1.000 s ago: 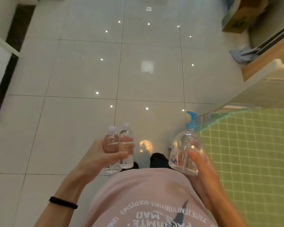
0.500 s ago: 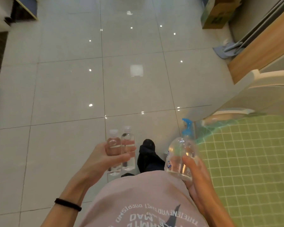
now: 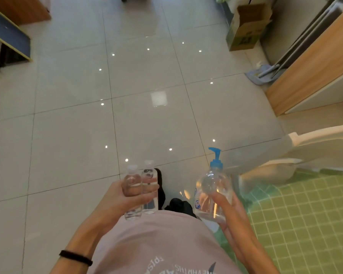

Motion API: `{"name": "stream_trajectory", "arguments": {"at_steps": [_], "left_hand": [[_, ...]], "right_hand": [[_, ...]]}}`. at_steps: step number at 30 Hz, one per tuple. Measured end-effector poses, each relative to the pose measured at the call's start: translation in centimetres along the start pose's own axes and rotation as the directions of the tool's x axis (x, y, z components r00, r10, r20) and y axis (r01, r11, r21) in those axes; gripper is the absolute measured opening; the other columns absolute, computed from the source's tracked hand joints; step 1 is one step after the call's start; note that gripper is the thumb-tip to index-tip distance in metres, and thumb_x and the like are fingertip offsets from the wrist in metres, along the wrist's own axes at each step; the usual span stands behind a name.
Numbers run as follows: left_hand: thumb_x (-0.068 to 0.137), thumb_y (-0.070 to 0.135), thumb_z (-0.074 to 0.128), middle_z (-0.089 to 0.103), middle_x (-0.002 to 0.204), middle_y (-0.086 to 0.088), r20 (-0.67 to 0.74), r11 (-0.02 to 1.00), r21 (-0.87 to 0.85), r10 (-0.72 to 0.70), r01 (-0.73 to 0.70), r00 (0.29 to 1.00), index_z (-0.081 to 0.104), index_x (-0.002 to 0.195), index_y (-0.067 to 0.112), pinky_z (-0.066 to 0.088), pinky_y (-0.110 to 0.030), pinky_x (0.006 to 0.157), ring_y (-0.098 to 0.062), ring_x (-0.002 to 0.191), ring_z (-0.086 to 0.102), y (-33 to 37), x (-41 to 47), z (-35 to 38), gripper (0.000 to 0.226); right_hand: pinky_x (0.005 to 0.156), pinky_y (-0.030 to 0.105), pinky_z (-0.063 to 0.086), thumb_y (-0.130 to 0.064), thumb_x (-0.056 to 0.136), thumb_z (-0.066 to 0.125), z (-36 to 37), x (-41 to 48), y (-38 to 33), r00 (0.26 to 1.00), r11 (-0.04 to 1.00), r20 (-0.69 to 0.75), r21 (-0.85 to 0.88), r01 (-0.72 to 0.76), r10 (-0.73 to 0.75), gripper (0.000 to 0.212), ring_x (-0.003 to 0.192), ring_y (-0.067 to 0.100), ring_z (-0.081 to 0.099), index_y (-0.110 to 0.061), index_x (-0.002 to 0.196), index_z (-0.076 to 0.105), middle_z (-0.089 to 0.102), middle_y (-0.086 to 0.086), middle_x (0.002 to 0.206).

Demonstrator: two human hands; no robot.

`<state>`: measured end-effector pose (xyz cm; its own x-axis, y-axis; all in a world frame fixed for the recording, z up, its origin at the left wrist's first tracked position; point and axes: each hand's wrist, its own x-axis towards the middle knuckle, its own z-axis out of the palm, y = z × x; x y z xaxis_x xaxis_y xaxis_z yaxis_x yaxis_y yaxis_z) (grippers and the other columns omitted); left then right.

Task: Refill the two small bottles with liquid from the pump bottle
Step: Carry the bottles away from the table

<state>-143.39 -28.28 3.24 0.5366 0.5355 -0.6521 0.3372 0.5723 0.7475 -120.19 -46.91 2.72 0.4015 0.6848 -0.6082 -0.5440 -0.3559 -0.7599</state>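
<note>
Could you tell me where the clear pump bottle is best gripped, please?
Grip the clear plastic pump bottle round its wide belly from the right and below, as the right hand does: it is upright, and that leaves the blue pump head free.

the two small clear plastic bottles (image 3: 140,189) and clear plastic pump bottle (image 3: 213,191) looked glossy; the pale tiled floor (image 3: 71,139) shone.
</note>
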Motion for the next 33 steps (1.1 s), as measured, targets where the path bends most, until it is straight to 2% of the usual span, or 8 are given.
{"name": "stream_trajectory", "arguments": {"at_steps": [4, 9, 14, 18, 20, 23, 28, 33], "left_hand": [[0.070, 0.016, 0.098, 0.080, 0.118, -0.013, 0.044, 1.000, 0.029, -0.009, 0.008, 0.999, 0.079, 0.119, 0.015, 0.062, -0.027, 0.089, -0.027, 0.114, 0.077, 3.5, 5.2, -1.2, 0.052], [0.068, 0.021, 0.098, 0.081, 0.116, -0.012, 0.103, 0.997, 0.075, -0.005, -0.003, 0.995, 0.081, 0.116, 0.017, 0.063, -0.027, 0.085, -0.028, 0.112, 0.078, 9.5, 12.7, -2.4, 0.051], [0.055, 0.049, 0.102, 0.081, 0.115, -0.009, 0.240, 0.986, 0.158, 0.007, -0.046, 0.971, 0.081, 0.114, 0.026, 0.062, -0.029, 0.093, -0.023, 0.112, 0.078, 16.8, 19.3, -0.9, 0.066], [0.073, 0.023, 0.091, 0.082, 0.114, -0.007, 0.356, 0.959, 0.277, -0.041, -0.064, 0.933, 0.080, 0.114, 0.027, 0.061, -0.031, 0.099, -0.021, 0.113, 0.077, 21.3, 24.7, 1.8, 0.042], [0.074, 0.023, 0.089, 0.082, 0.114, -0.006, 0.397, 0.949, 0.310, -0.071, -0.061, 0.915, 0.080, 0.115, 0.029, 0.061, -0.028, 0.096, -0.021, 0.113, 0.077, 23.1, 27.0, 3.6, 0.042], [0.078, 0.021, 0.087, 0.082, 0.115, -0.006, 0.469, 0.919, 0.386, -0.123, -0.077, 0.874, 0.080, 0.116, 0.027, 0.061, -0.029, 0.097, -0.021, 0.113, 0.077, 25.6, 30.5, 6.9, 0.039], [0.075, 0.022, 0.087, 0.082, 0.113, -0.008, 0.522, 0.885, 0.456, -0.180, -0.095, 0.834, 0.079, 0.117, 0.031, 0.060, -0.023, 0.089, -0.022, 0.112, 0.078, 29.3, 36.4, 13.5, 0.043], [0.069, 0.027, 0.089, 0.082, 0.114, -0.006, 0.529, 0.863, 0.489, -0.181, -0.124, 0.829, 0.080, 0.115, 0.031, 0.062, -0.027, 0.090, -0.021, 0.112, 0.078, 33.3, 41.2, 19.0, 0.047]], "right_hand": [[0.092, 0.056, 0.060, -0.065, 0.044, 0.093, 0.9, 4.4, -2.1, 0.999, 1.000, -0.051, 0.023, -0.003, 0.004, 0.092, 0.107, 0.021, 0.074, -0.055, 0.130, 0.061, 0.074, 0.000, 0.124], [0.105, 0.062, 0.049, -0.062, 0.061, 0.087, 2.9, 10.4, -4.9, 0.982, 0.997, -0.184, 0.055, 0.057, -0.046, 0.080, 0.120, 0.028, 0.068, -0.054, 0.135, 0.057, 0.068, 0.000, 0.133], [0.096, 0.047, 0.054, -0.058, 0.071, 0.082, 4.4, 14.6, -9.3, 0.958, 0.992, -0.269, 0.049, 0.120, -0.102, 0.073, 0.113, 0.022, 0.072, -0.051, 0.139, 0.055, 0.073, -0.006, 0.126], [0.090, 0.041, 0.057, -0.060, 0.070, 0.080, 3.7, 17.1, -12.0, 0.919, 0.983, -0.370, 0.070, 0.171, -0.133, 0.063, 0.112, 0.011, 0.071, -0.052, 0.130, 0.062, 0.071, -0.016, 0.121], [0.094, 0.041, 0.056, -0.059, 0.074, 0.077, 2.8, 18.1, -13.4, 0.909, 0.983, -0.400, 0.081, 0.163, -0.118, 0.061, 0.117, 0.014, 0.069, -0.052, 0.132, 0.060, 0.072, -0.014, 0.124], [0.079, 0.028, 0.060, -0.068, 0.066, 0.081, 1.0, 19.9, -15.1, 0.882, 0.967, -0.463, 0.170, 0.190, -0.092, 0.064, 0.109, 0.012, 0.073, -0.058, 0.126, 0.062, 0.075, -0.014, 0.117], [0.096, 0.053, 0.055, -0.061, 0.072, 0.080, -4.3, 24.0, -18.9, 0.846, 0.944, -0.525, 0.220, 0.247, -0.099, 0.067, 0.116, 0.030, 0.070, -0.045, 0.134, 0.060, 0.071, 0.004, 0.127], [0.096, 0.048, 0.056, -0.060, 0.075, 0.080, -10.0, 26.9, -23.0, 0.825, 0.939, -0.561, 0.242, 0.245, -0.071, 0.062, 0.113, 0.015, 0.072, -0.058, 0.132, 0.057, 0.074, -0.007, 0.124]]}}
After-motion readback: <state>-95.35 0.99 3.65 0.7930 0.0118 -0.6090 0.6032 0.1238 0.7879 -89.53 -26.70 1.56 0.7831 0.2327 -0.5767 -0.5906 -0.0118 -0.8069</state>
